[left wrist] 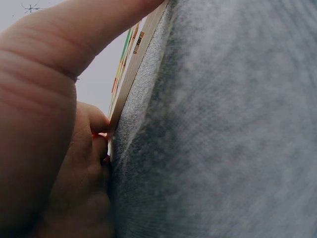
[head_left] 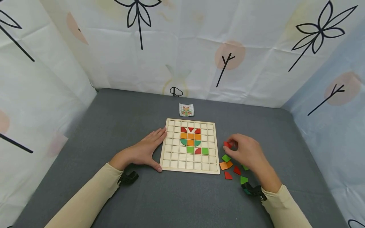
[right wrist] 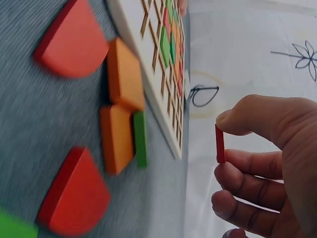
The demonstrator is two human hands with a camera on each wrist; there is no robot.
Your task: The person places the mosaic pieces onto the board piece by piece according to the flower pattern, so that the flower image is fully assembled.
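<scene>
Cream sleeves (head_left: 82, 196) nearest the camera, each running inward from a bottom corner toward a hand. Red tile (head_left: 227, 144) pinched in the right hand (head_left: 247, 150), just off the right edge of the wooden grid board (head_left: 189, 165). From the right wrist it showed edge-on, a thin slab, its long axis near upright in that view, thumb tip at the upper end and index finger at the lower; outline of its face could not be told. Board sat face up, left edge slanting away toward the far right, far edge dipping slightly rightward. Right hand reached in from the near right, remaining fingers bent below the index in the wrist view. Left hand (head_left: 146, 148) lay wide at the board's left side, fingers extended against that edge, thumb stretched apart to the near-left corner. Close by the board's right edge, below the pinch, were a green square tile (head_left: 226, 158), orange tiles (head_left: 223, 165) and red rounded tiles (head_left: 228, 175), crowding that side. Gray tabletop (head_left: 182, 202) lay open between the sleeves, short of the board's near edge. Beyond the far edge, a small pattern card (head_left: 186, 110), near but apart.
</scene>
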